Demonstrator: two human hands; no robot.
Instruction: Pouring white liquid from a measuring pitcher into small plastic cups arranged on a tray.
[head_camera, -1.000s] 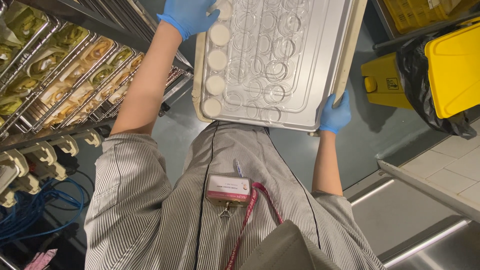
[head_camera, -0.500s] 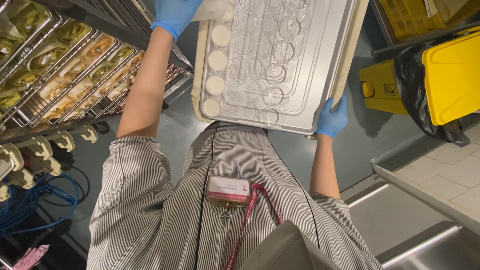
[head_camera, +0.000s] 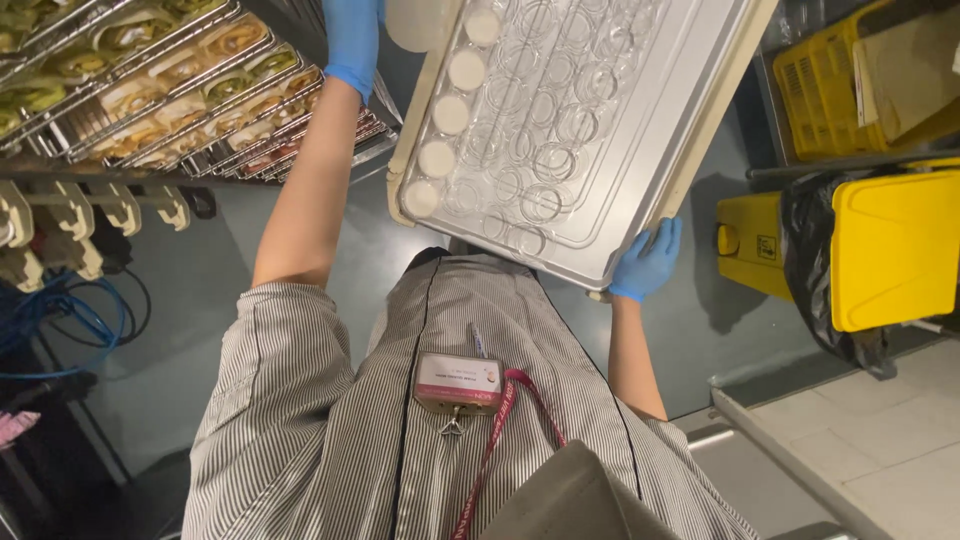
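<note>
I hold a metal tray (head_camera: 640, 130) in front of my striped shirt. It carries several clear round cups (head_camera: 545, 160), and the column of cups (head_camera: 437, 158) along its left side is filled with something white. My right hand (head_camera: 648, 262), in a blue glove, grips the tray's near right corner from below. My left hand (head_camera: 350, 40), also gloved, is at the tray's far left corner, closed around a white rounded container (head_camera: 418, 20). The frame's top edge cuts off both that hand and the container.
A rack of trays with wrapped food (head_camera: 170, 80) stands to the left. Blue cables (head_camera: 70, 320) hang lower left. A yellow bin with a black bag (head_camera: 880, 250) and a yellow crate (head_camera: 830, 80) are at right. A pink lanyard with a badge (head_camera: 458, 383) hangs on my chest.
My left hand has shifted up toward the frame's top edge with the white container. The right hand keeps its grip on the tray corner.
</note>
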